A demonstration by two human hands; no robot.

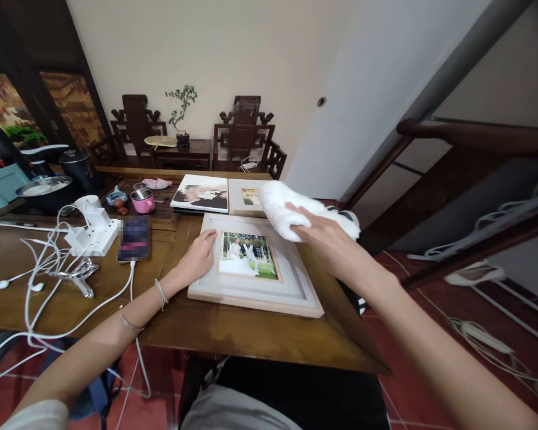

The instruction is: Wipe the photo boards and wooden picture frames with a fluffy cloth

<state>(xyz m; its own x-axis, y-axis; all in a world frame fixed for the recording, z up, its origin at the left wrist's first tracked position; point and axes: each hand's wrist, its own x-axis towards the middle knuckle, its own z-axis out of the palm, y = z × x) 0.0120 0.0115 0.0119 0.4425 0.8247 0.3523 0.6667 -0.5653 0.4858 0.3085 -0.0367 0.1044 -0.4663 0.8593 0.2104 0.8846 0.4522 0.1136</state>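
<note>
A light wooden picture frame (291, 285) with a wedding photo lies flat near the front right corner of the wooden table (233, 334). My left hand (199, 258) rests flat on the frame's left border, fingers stretched out. My right hand (329, 236) is above the frame's far right corner, closed on a fluffy white cloth (280, 209).
Behind the frame lie a photo book (201, 193) and a smaller frame (247, 197). To the left are a phone (134, 237) on a cable, a white power strip (94, 234), tangled white cables (49, 269), and a pink pot (143, 200). A stair rail (475, 134) runs on the right.
</note>
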